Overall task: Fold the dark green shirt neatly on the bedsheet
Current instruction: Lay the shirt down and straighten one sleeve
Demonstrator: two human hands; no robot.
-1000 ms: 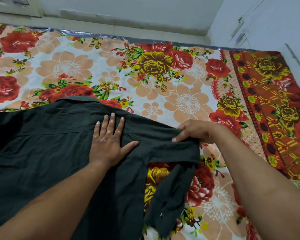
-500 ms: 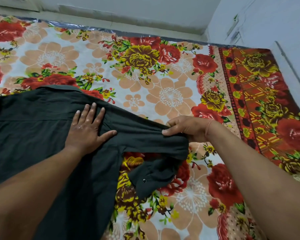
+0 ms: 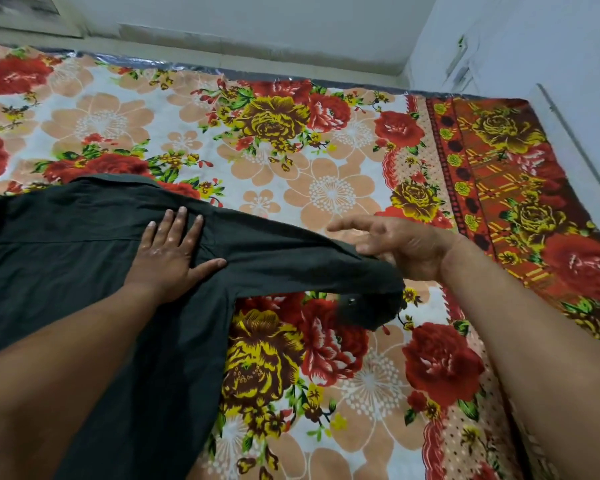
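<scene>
The dark green shirt (image 3: 66,271) lies spread over the left part of the floral bedsheet (image 3: 329,192). My left hand (image 3: 170,258) presses flat on the shirt near the shoulder seam, fingers straight and spread. One sleeve (image 3: 291,258) stretches to the right, and its buttoned cuff (image 3: 364,310) hangs down, blurred, over the sheet. My right hand (image 3: 402,247) is at the sleeve's end with its fingers extended. Only its thumb touches the top of the sleeve fabric.
The bedsheet's red patterned border (image 3: 499,202) runs along the right side. A white wall (image 3: 257,22) stands behind the bed and a white cupboard (image 3: 534,46) at the right. Bare sheet lies beyond and to the right of the shirt.
My right hand pinched the sleeve end earlier; its fingers have now straightened and the cuff has dropped lower. My left hand stays pressed on the shoulder.
</scene>
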